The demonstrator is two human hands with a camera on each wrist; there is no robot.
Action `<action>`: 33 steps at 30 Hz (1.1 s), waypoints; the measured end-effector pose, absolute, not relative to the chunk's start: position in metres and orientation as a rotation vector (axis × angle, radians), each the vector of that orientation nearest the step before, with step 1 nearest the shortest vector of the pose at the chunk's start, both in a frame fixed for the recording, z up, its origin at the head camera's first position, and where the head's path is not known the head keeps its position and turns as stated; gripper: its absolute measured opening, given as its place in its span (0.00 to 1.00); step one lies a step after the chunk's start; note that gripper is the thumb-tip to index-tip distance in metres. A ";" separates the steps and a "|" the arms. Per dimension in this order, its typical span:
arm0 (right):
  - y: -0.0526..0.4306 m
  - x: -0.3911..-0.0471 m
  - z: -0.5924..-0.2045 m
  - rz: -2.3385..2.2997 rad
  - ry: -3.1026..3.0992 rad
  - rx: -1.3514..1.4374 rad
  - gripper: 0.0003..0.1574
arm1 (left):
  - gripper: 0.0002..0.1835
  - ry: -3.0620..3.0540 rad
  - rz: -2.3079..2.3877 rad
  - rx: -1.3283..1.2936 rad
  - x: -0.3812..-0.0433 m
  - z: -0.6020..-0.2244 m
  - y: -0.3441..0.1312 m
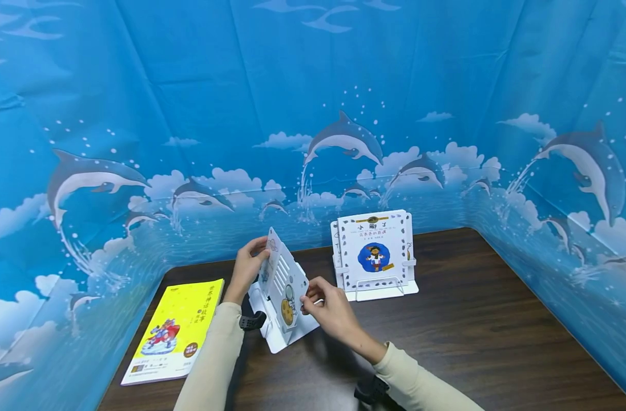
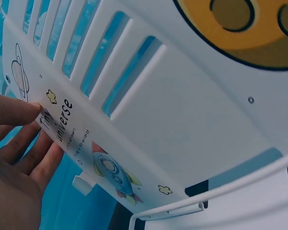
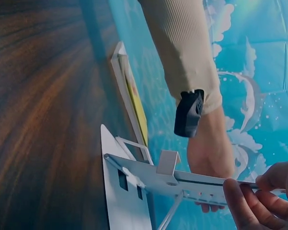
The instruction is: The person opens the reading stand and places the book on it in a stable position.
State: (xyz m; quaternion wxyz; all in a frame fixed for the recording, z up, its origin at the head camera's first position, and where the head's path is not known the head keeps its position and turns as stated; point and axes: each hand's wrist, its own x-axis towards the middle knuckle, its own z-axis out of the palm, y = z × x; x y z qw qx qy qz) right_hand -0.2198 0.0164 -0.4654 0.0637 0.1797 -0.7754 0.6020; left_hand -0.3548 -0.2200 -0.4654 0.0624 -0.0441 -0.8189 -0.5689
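Note:
A white bookstand (image 1: 287,285) with slots and printed space pictures stands on the table, its back plate raised from the flat base (image 3: 127,201). My left hand (image 1: 250,265) pinches the plate's far side edge, thumb on the front beside the "Tiny universe" lettering in the left wrist view. On the opposite side edge, my right hand (image 1: 329,305) pinches the plate between thumb and fingers. A wire page holder (image 2: 221,187) crosses the low front of the plate. Behind it, a thin support rod (image 3: 170,211) shows in the right wrist view.
A yellow book (image 1: 176,331) lies flat on the table (image 1: 461,319) at the left. At the back right, a second white stand (image 1: 376,295) holds an upright picture book (image 1: 373,245). A blue dolphin-print curtain (image 1: 271,114) surrounds the table's back and sides.

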 end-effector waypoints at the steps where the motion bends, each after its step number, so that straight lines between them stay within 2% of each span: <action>1: 0.017 -0.221 -0.465 1.817 -2.344 0.545 0.07 | 0.24 -2.467 -1.726 -0.121 -0.355 -0.466 -0.221; 17: 0.036 -0.265 -0.458 1.515 -2.417 0.471 0.03 | 0.25 -2.393 -1.665 0.089 -0.352 -0.466 -0.238; 33: 0.037 -0.324 -0.451 1.110 -2.487 0.282 0.11 | 0.25 -2.343 -1.630 0.219 -0.348 -0.468 -0.242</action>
